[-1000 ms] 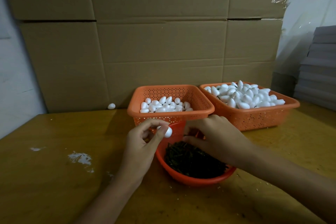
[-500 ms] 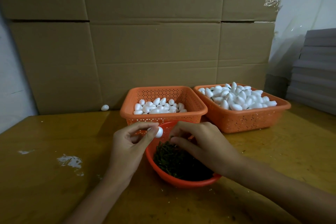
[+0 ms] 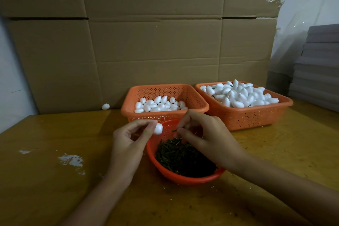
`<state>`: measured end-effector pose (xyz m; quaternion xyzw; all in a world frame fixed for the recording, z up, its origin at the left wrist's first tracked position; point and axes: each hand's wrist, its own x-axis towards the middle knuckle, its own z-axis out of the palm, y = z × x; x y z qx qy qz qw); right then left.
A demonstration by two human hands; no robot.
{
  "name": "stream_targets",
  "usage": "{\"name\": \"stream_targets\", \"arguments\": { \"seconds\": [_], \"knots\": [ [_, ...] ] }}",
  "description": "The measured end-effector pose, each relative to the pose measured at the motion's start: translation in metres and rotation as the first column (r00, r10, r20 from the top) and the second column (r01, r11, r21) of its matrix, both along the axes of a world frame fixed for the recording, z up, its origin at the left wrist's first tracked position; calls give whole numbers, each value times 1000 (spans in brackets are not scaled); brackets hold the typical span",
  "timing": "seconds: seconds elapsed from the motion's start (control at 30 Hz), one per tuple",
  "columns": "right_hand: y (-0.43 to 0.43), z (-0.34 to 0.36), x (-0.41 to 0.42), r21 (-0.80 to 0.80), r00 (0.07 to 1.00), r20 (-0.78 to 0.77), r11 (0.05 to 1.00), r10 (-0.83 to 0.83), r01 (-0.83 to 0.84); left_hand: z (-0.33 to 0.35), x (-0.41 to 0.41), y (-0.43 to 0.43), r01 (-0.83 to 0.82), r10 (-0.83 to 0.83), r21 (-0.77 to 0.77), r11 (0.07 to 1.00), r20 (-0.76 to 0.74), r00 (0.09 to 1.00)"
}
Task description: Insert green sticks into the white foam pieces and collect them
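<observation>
Left grip point(image 3: 128, 143) pinches a white foam piece point(image 3: 158, 128) over the orange stick bowl's point(image 3: 183, 181) far rim, mid-counter point(image 3: 55, 189). Right grip point(image 3: 207, 139) pinches a green stick point(image 3: 174, 130) beside it. A skewed push could snap the stick.

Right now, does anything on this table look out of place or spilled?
Yes. One stray foam piece lies alone on the table against the cardboard, left of the left basket rather than in it. White patches also mark the tabletop nearer the person.
</observation>
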<state>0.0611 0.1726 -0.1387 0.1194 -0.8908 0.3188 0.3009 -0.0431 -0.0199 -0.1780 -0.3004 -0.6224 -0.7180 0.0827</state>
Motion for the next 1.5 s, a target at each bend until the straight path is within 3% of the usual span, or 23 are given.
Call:
{"name": "stream_targets", "arguments": {
  "seconds": [0.13, 0.27, 0.33, 0.5, 0.67, 0.8, 1.2, 1.5],
  "knots": [
    [5, 5, -1, -206, 985, 118, 973, 127, -101, 2, -1, 0, 5, -5, 30, 1000, 8, 1000],
    [10, 6, -2, -314, 979, 130, 943, 156, -109, 4, -1, -1, 20, -21, 33, 999, 29, 999],
    [11, 6, -3, -288, 982, 136, 954, 131, -88, 5, 1, -1, 20, -22, 55, 998, 39, 999],
    [10, 9, -4, -6, 999, 31, 1000, -16, 17, 6, 8, 1, 15, -17, 57, 998, 31, 999],
    [9, 5, -2, -212, 992, 79, 974, 101, -82, 8, 12, 2, 61, -67, 105, 993, 59, 996],
    [9, 4, -2, -372, 985, 31, 917, 169, -145, 7, 7, 0, 71, -93, 160, 985, 138, 986],
    [9, 0, -3, -319, 979, 64, 933, 194, -165, 9, 4, -3, 175, -214, 201, 964, 192, 958],
    [6, 1, -2, -259, 991, 54, 961, 120, -103, 10, 7, -4, 229, -256, 160, 960, 171, 952]
  ]
}}
